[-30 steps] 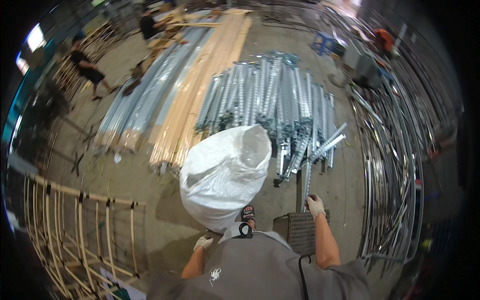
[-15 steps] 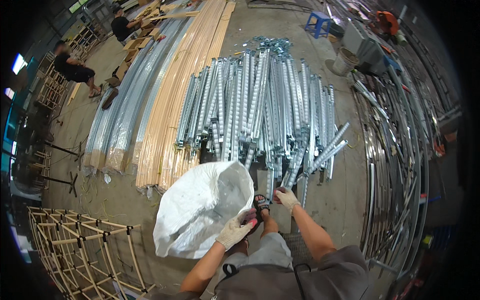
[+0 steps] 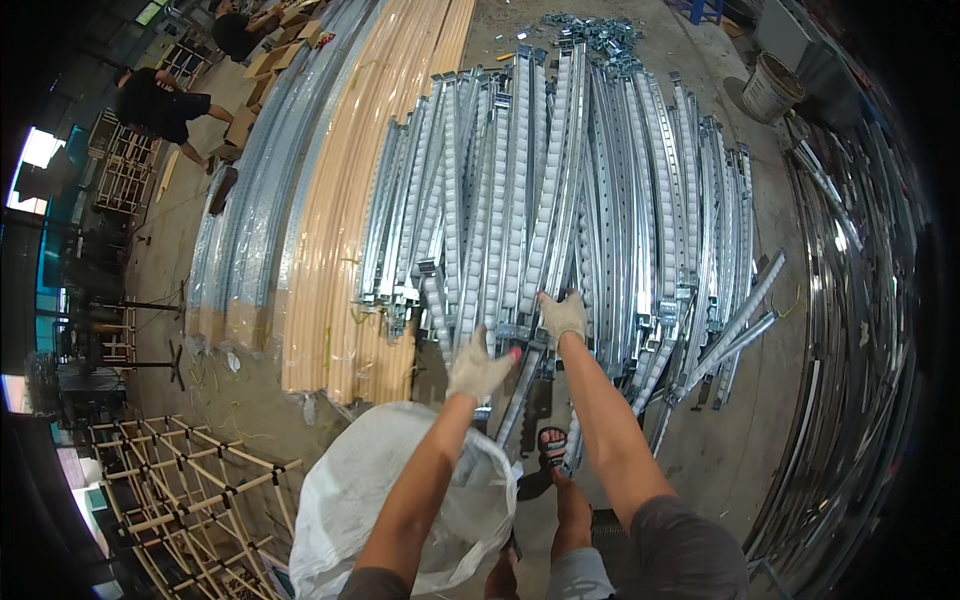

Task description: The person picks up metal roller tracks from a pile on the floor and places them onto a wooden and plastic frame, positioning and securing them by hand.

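Observation:
My left hand (image 3: 480, 371), in a pale work glove with a pink patch at the thumb tip, is open, its fingers spread above the near ends of a pile of metal roller tracks (image 3: 515, 200). These are long silvery rails with rows of white rollers. Farther forward, my right hand (image 3: 563, 316), gloved too, reaches over the same ends with thumb and fingers apart; whether it touches a rail I cannot tell. Below my left forearm stands a white woven sack (image 3: 350, 480), its mouth facing the pile.
Wrapped wood-coloured strips (image 3: 345, 220) and wrapped metal profiles (image 3: 255, 230) lie left of the pile. Loose metal bars (image 3: 840, 330) line the right side, near a bucket (image 3: 772, 88). A bamboo-like frame (image 3: 190, 490) stands lower left. Two people (image 3: 160, 105) are at the far left.
Both hands have moved forward to the pile's near ends. My left hand has let go of the sack's rim and opened. The view has shifted closer to the tracks.

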The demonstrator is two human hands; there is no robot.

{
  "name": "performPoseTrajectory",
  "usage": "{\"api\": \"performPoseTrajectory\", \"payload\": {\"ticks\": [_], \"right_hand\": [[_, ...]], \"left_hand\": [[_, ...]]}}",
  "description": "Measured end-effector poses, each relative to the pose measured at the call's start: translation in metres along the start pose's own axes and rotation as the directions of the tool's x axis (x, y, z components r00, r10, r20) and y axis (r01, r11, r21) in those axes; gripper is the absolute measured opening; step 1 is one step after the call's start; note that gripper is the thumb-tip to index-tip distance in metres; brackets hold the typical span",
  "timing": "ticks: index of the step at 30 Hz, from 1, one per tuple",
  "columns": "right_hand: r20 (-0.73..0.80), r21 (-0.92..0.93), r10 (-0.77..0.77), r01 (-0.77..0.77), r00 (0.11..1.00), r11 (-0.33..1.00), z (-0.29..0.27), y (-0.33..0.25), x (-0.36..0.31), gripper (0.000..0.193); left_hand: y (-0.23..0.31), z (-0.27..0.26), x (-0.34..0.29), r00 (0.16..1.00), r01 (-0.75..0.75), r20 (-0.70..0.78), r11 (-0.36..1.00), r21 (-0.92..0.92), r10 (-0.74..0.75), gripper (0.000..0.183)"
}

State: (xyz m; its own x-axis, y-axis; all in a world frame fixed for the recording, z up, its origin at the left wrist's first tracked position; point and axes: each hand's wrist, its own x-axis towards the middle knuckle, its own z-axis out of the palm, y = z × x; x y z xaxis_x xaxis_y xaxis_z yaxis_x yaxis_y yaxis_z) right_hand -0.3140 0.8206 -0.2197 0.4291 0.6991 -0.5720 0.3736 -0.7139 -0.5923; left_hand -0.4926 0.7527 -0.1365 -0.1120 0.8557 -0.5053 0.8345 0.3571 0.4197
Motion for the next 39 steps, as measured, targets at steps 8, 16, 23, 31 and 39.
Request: {"api": "performPoseTrajectory", "payload": {"ticks": [8, 16, 23, 31, 39], "right_hand": [[0.069, 0.4, 0.019, -0.045, 0.997, 0.915, 0.037, 0.062, 0.08, 0.094], [0.317, 0.508, 0.064, -0.226, 0.946, 0.831, 0.074, 0.059, 0.083, 0.087], [0.383, 0.778, -0.085, -0.272, 0.92, 0.566, 0.065, 0.066, 0.072, 0.086], [0.481, 0.803, -0.163, -0.358, 0.862, 0.477, 0.003, 0.042, 0.029, 0.053], [0.54, 0.802, -0.241, -0.405, 0.807, 0.44, -0.065, -0.025, -0.002, 0.063]], "left_hand": [[0.066, 0.052, 0.121, 0.986, 0.147, -0.081, 0.989, 0.011, -0.146, 0.105], [0.046, 0.057, 0.143, 0.988, 0.088, -0.125, 0.996, -0.032, -0.091, 0.097], [0.056, 0.056, 0.119, 0.983, 0.178, 0.024, 0.9, -0.397, -0.184, 0.118], [0.061, 0.034, 0.09, 0.926, 0.287, 0.363, 0.433, -0.855, 0.103, 0.064], [0.092, 0.003, 0.062, 0.99, -0.038, 0.045, 0.556, -0.83, 0.134, 0.054]]}}
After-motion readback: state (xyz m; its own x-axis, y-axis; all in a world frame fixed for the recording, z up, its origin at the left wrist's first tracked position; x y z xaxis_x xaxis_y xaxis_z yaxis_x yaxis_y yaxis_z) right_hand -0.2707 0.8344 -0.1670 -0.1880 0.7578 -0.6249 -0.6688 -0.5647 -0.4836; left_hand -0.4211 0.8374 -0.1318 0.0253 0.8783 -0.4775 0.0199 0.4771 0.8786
